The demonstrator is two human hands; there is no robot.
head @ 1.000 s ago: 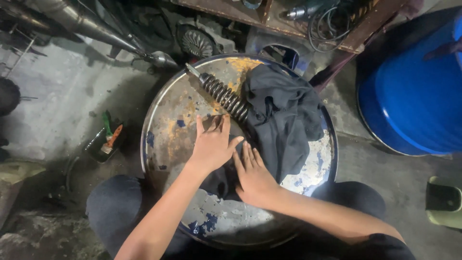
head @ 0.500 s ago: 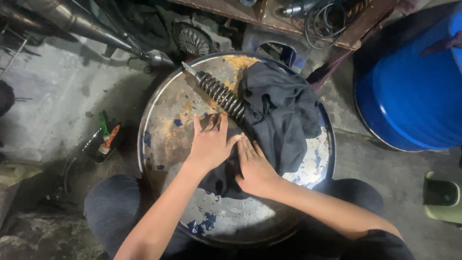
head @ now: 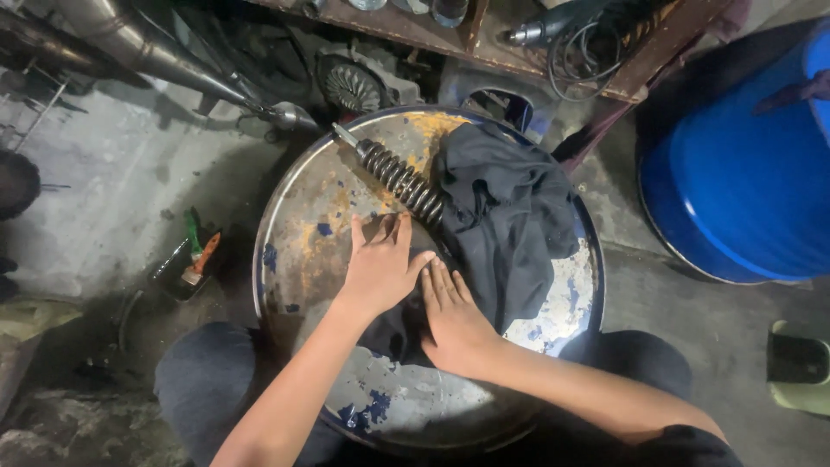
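Note:
A rusty round drum lid fills the middle of the head view. On it lies a dark coil-spring shock absorber, its lower end hidden under a dark cloth. My left hand lies flat, fingers spread, on the cloth's near-left edge beside the spring. Just to its right, my right hand also presses palm-down on the cloth. Neither hand grips anything.
A blue plastic barrel stands at the right. A metal exhaust pipe runs along the top left. Small tools with green and orange handles lie on the concrete floor to the left. My knees flank the drum below.
Both hands have stayed flat on the cloth with only slight shifts. The view has drifted a little.

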